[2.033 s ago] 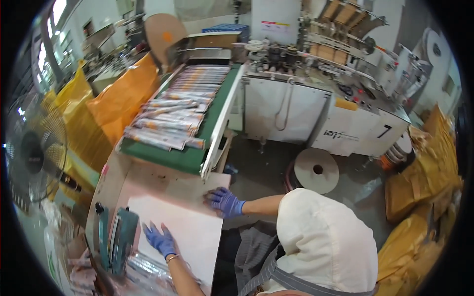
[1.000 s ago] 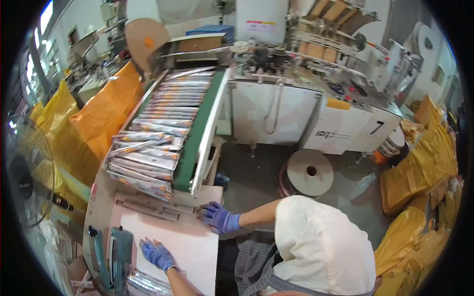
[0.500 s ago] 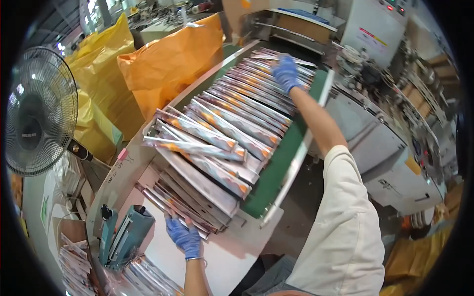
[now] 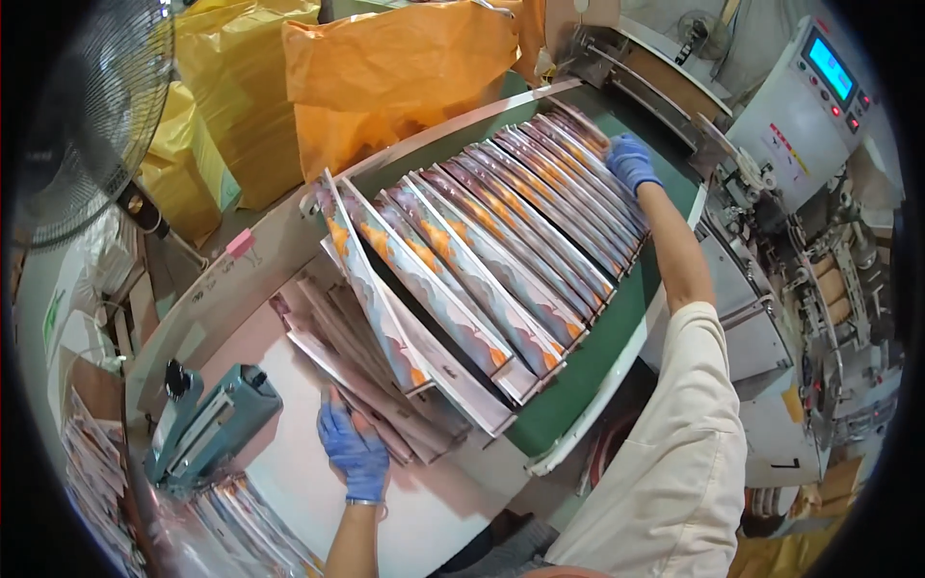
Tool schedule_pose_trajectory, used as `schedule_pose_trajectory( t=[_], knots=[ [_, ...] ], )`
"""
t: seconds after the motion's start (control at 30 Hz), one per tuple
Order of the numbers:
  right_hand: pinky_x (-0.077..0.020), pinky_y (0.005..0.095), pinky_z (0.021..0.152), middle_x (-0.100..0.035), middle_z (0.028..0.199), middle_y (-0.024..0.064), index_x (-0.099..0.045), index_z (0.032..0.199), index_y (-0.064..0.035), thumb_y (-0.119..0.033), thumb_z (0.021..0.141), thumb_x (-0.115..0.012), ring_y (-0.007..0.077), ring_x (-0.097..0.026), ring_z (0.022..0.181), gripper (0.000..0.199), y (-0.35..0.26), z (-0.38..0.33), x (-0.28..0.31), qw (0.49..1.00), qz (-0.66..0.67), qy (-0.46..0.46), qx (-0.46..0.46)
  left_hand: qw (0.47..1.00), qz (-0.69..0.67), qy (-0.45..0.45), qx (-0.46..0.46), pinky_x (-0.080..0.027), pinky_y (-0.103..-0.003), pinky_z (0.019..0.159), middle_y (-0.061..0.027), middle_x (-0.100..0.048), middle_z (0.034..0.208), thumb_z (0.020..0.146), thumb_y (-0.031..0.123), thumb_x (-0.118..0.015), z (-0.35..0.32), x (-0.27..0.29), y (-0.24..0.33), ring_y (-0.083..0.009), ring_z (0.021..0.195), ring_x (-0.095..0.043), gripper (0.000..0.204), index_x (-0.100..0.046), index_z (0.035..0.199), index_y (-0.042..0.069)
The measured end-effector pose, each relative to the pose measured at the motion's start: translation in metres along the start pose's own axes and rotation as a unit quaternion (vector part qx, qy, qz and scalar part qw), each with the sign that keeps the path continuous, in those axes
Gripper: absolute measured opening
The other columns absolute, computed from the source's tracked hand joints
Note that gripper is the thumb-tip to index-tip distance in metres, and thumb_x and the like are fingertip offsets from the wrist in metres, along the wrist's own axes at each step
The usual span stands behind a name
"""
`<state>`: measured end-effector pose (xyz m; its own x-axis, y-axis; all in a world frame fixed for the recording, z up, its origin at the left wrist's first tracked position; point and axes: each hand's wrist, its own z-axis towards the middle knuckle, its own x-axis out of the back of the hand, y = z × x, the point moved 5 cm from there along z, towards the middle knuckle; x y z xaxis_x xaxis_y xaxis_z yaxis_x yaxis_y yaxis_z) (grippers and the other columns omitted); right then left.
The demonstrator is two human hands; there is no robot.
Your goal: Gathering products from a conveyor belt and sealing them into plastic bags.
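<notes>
Long narrow printed packs [image 4: 501,255], white-edged with orange and grey patterns, lie overlapping in a slanted row on a green conveyor belt [image 4: 578,385]. At the row's far right end, my right hand [image 4: 633,164] in a blue glove is closed at the end of a pack blurred by motion. My left hand [image 4: 355,448], also blue-gloved with fingertips bare, rests open, fingers stretched, against the near side of a lower stack of packs [image 4: 361,385]. That stack leans on a white table [image 4: 434,501] below the belt's near end.
A teal stapler-like tool [image 4: 217,424] stands at the table's left, with more packs [image 4: 255,525] below it. Orange [image 4: 395,87] and yellow sacks [image 4: 236,77] stand behind the belt. A fan [image 4: 92,125] is at far left; a machine with a lit control panel [image 4: 819,96] at right.
The view has shifted and turned. Packs lying crosswise on the row's near end now lie lengthwise with the others. My right hand is lower against the far end; my left stays by the lower stack.
</notes>
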<state>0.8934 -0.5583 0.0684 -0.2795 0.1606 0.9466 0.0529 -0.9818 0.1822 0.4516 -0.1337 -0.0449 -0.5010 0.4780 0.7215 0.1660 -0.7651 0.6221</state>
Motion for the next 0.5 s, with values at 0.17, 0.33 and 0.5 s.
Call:
schedule_pose_trajectory(
  t=[0.17, 0.33, 0.5],
  knots=[
    [-0.0479, 0.0422, 0.072, -0.057, 0.096, 0.02, -0.063, 0.091, -0.0079, -0.022, 0.082, -0.048, 0.0352, -0.059, 0.083, 0.022, -0.112, -0.074, 0.048, 0.988, 0.064, -0.028, 0.136, 0.995, -0.007, 0.1, 0.001, -0.031, -0.042, 0.098, -0.0229, -0.044, 0.124, 0.09, 0.027, -0.039, -0.003, 0.008, -0.013, -0.0387, 0.114, -0.042, 0.047, -0.039, 0.126, -0.003],
    [-0.0491, 0.0428, 0.068, -0.057, 0.09, 0.0223, -0.062, 0.087, -0.0042, -0.023, 0.079, -0.052, 0.0346, -0.061, 0.078, 0.023, -0.229, -0.197, 0.114, 0.967, 0.121, -0.014, 0.222, 0.977, -0.155, 0.124, 0.082, -0.033, -0.035, 0.098, -0.0193, -0.045, 0.127, 0.09, 0.034, -0.044, 0.011, -0.003, -0.049, -0.0269, 0.115, -0.045, 0.051, -0.04, 0.125, -0.003],
    [-0.0479, 0.043, 0.072, -0.056, 0.094, 0.026, -0.043, 0.115, 0.0103, -0.046, 0.085, -0.044, 0.0389, -0.059, 0.079, 0.064, -0.354, -0.303, 0.176, 0.944, 0.201, -0.028, 0.261, 0.845, -0.502, 0.067, 0.17, -0.028, -0.035, 0.102, -0.0215, -0.037, 0.132, 0.073, 0.057, -0.061, 0.038, 0.014, -0.081, -0.0296, 0.122, -0.036, 0.09, -0.032, 0.13, -0.007]
  ],
)
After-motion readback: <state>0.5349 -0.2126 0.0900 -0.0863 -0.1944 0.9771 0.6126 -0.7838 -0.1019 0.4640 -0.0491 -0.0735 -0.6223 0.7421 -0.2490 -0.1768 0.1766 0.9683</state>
